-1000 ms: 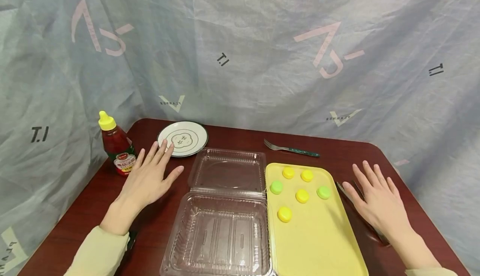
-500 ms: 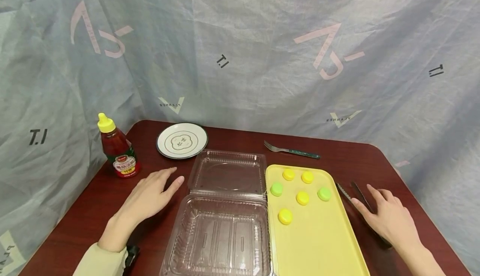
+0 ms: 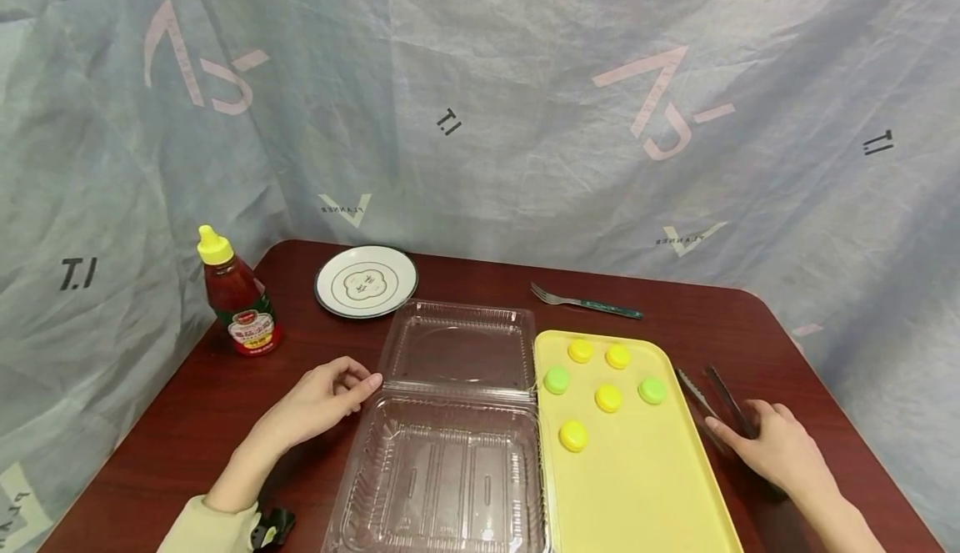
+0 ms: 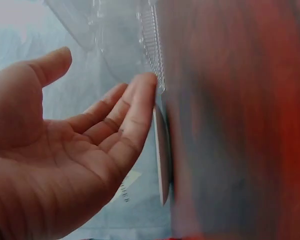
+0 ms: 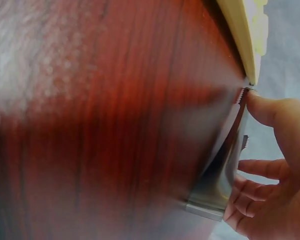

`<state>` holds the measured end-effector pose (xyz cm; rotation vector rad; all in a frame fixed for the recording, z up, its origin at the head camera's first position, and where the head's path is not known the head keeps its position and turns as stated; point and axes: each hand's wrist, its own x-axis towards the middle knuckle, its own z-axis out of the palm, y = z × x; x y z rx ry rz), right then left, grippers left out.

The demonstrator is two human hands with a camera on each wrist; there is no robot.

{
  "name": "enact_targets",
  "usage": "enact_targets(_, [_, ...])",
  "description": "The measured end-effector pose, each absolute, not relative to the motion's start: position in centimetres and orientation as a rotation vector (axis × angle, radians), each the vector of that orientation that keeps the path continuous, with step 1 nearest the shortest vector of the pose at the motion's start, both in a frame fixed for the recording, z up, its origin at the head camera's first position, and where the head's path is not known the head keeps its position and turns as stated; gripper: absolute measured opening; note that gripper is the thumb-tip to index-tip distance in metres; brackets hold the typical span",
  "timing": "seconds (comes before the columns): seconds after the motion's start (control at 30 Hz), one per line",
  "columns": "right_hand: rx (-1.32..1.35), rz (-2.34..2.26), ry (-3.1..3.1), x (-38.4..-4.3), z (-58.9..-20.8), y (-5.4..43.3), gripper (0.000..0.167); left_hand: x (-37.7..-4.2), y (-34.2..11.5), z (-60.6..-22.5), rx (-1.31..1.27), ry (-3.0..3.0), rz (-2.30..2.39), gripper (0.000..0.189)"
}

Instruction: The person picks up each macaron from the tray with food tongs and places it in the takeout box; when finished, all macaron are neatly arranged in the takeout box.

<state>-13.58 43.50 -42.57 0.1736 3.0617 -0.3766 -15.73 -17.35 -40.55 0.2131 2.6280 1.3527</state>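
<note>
Metal tongs (image 3: 731, 407) lie spread on the dark red table beside the yellow tray (image 3: 637, 486). My right hand (image 3: 783, 449) is around them, thumb at the arm nearer the tray and fingers curled at the other arm. The right wrist view shows the tongs (image 5: 217, 175) still resting on the table. My left hand (image 3: 315, 403) is at the left side of a clear plastic clamshell box (image 3: 442, 470), thumb tip by its hinge. Its fingers (image 4: 140, 115) are loosely bent and hold nothing. Several yellow macarons (image 3: 573, 435) and two green macarons (image 3: 652, 389) sit on the tray.
A ketchup bottle (image 3: 242, 303) with a yellow cap stands at the left edge. Behind the box is a white plate (image 3: 366, 282). A fork (image 3: 587, 301) with a green handle lies beyond the tray. Grey cloth (image 3: 480, 119) hangs behind the table.
Both hands have come down from a spread, raised pose. My left hand moved nearer to the box with its fingers bending. The right hand lowered onto the tongs, its fingers curling.
</note>
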Motion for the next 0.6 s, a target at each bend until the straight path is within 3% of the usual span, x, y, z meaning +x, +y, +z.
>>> enact_targets(0.6, [0.155, -0.428, 3.043, -14.4, -43.4, 43.7, 0.087, -15.9, -17.6, -42.3, 0.259, 2.343, 1.62, 0.031])
